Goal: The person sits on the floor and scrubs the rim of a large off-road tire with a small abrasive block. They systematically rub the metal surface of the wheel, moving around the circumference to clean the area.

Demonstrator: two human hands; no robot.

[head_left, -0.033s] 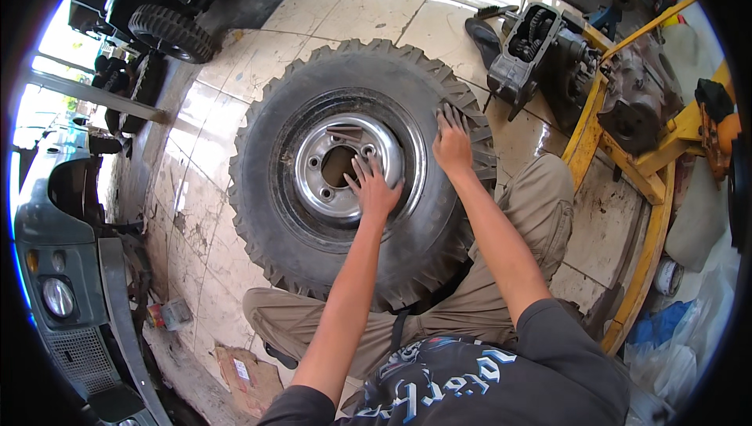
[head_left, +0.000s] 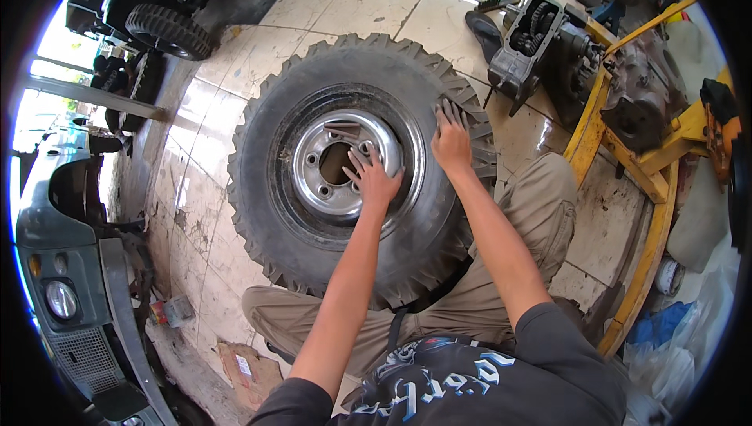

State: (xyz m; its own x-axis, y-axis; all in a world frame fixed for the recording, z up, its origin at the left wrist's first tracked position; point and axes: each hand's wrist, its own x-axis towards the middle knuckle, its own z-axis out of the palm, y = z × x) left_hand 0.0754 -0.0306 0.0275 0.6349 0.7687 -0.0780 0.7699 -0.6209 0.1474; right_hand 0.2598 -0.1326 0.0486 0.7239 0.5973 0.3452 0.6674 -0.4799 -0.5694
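A large knobby tyre (head_left: pixel 313 265) on a shiny silver wheel rim (head_left: pixel 307 195) lies flat before my crossed legs. My left hand (head_left: pixel 377 184) rests on the right part of the rim's centre, beside the round middle hole, fingers spread and holding nothing. Farther right, my right hand (head_left: pixel 451 140) lies on the tyre's sidewall near the tread, its fingers stretched out and darkened at the tips. A small flat brownish-grey piece (head_left: pixel 342 130) sits on the rim above the hole; its kind is unclear.
At the right stand a yellow metal frame (head_left: pixel 654 250) and an opened gearbox (head_left: pixel 526 50) with gears showing. A dark sandal (head_left: pixel 484 34) is beside it. A vehicle front (head_left: pixel 74 293) is at the left, and flattened cardboard (head_left: pixel 249 375) lies on the tiled floor (head_left: pixel 211 214).
My left hand's fingers have shifted very slightly on the rim. The right hand and the tyre look the same.
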